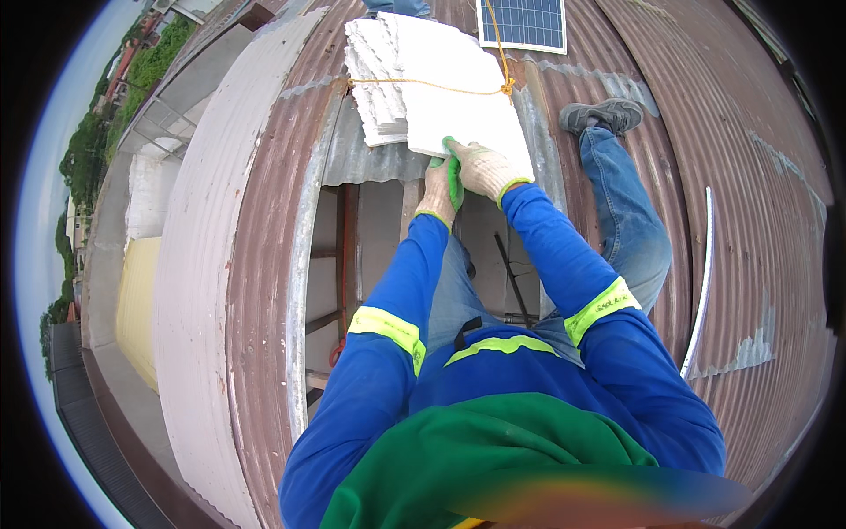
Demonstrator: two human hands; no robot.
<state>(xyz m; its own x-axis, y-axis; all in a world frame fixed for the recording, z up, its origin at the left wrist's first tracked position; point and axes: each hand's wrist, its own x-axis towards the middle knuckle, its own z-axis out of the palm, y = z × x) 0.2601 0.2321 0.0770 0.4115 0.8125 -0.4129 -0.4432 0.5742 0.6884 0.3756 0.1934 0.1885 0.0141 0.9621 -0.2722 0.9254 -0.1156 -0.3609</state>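
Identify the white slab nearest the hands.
The broad, smooth-faced right slab: the left hand and right hand are at its lower edge, unlike the ragged slabs at left.

No wording can be made out for certain. Small dark letters [611,309] run along the yellow-green right armband [586,324], to the right of the yellow-green waist stripe [500,346] and slightly above it, too blurred to read. On the yellow-green left armband [386,327], left of that waist stripe, fainter dark marks show, equally illegible.
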